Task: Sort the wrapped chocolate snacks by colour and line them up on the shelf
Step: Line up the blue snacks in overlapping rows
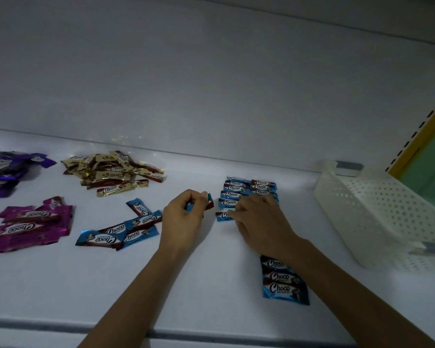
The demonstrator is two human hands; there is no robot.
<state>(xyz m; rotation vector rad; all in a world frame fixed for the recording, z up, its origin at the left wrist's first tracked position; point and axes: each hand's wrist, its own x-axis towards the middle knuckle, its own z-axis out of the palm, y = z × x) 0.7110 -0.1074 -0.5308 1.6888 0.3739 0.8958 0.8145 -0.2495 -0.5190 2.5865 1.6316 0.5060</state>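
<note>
— Where are the hands?

— Both are over the white shelf (224,285). The left hand (183,217) is curled and pinches a held blue snack (209,200) between thumb and fingertips. One end of the wrapper pokes out past the fingers.

— And the right?

— The right hand (259,217) has its fingers bent down onto the nearest blue snack (222,216), covering its right end. I cannot tell whether it pinches or only presses. That snack lies at the near end of the blue rows (249,190), two neat columns side by side.

— Any more blue ones?

— Three blue snacks (283,281) are lined up beside the right forearm, and a loose blue heap (126,229) sits left of the left hand.

— The other colours?

— A gold heap (116,173) lies toward the back wall, a violet heap (8,172) at the far left, and a magenta heap (30,224) in front of it. A white perforated basket (377,209) stands at the right.
</note>
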